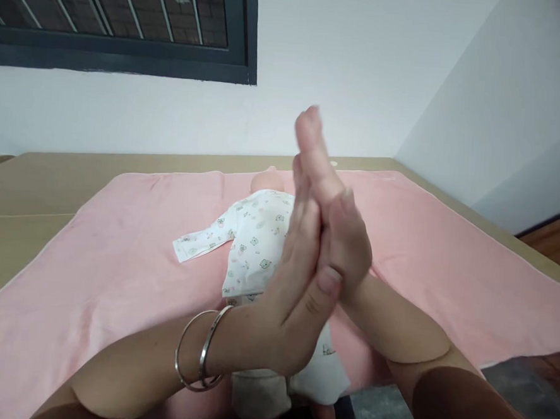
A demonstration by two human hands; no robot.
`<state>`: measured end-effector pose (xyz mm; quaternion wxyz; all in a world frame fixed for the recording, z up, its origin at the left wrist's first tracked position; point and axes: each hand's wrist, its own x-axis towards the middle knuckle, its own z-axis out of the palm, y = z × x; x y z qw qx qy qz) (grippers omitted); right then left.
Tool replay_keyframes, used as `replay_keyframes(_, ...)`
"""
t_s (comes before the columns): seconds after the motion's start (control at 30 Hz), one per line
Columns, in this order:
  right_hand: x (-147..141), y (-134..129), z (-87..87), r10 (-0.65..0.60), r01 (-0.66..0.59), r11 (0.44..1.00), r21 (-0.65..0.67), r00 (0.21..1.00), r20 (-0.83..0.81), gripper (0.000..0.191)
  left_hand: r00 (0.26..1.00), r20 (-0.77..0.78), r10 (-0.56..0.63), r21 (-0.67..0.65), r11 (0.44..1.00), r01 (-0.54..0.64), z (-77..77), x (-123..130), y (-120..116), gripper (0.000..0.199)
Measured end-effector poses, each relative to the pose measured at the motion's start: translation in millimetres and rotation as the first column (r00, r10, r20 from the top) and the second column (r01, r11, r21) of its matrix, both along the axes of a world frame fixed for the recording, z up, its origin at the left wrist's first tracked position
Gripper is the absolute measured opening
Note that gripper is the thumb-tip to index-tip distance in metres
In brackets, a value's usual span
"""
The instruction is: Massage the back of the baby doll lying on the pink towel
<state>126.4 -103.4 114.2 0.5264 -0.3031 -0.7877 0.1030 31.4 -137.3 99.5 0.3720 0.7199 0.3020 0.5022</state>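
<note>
My left hand (293, 299) and my right hand (328, 200) are pressed together palm to palm, raised above a baby doll (254, 246). Neither hand holds anything. Two silver bangles (200, 350) circle my left wrist. The doll lies on its back on a pink blanket (115, 269), dressed in a white printed top with one sleeve (202, 243) spread out to the left. Its head (267, 180) points away from me. My hands hide the doll's right side, and white cloth covers its lower body (269, 386).
The pink blanket lies over a tan table (49, 183) that reaches a white wall. A dark-framed window (120, 23) sits at the upper left. Wooden floor (558, 239) shows at the right, and a dark grey floor (381, 412) near the bottom.
</note>
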Motion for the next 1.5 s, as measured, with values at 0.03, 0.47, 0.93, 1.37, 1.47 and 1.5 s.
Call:
replay_keyframes(0.03,0,13,-1.2,-0.065,0.065,0.998,0.017,0.998,-0.020,0.065,0.995,-0.032,-0.094,0.016,0.995,0.094,-6.6,-1,7,0.060)
replay_keyframes(0.47,-5,108,-98.0,-0.159,0.340,0.894,-0.291,0.849,0.503,0.058,0.921,-0.049,0.385,-0.115,0.914,-0.389,-101.9,-32,166,0.032)
replay_keyframes(0.93,-9,92,-97.1,-0.260,0.516,0.839,-0.173,0.659,0.706,0.058,0.795,-0.333,0.506,0.043,0.851,-0.524,-126.4,-34,179,0.035)
replay_keyframes(1.37,-7,104,-105.8,-0.277,0.503,0.850,-0.157,0.680,0.679,0.060,0.782,-0.344,0.520,0.085,0.847,-0.525,-123.2,-35,178,0.034)
replay_keyframes(1.47,1,113,-100.9,-0.190,0.473,0.848,-0.240,0.694,0.695,0.060,0.777,-0.359,0.517,0.123,0.852,-0.509,-120.9,-36,174,0.037)
replay_keyframes(1.5,5,119,-99.3,-0.177,0.485,0.829,-0.277,0.699,0.692,0.062,0.772,-0.370,0.517,0.136,0.852,-0.506,-120.3,-35,171,0.037)
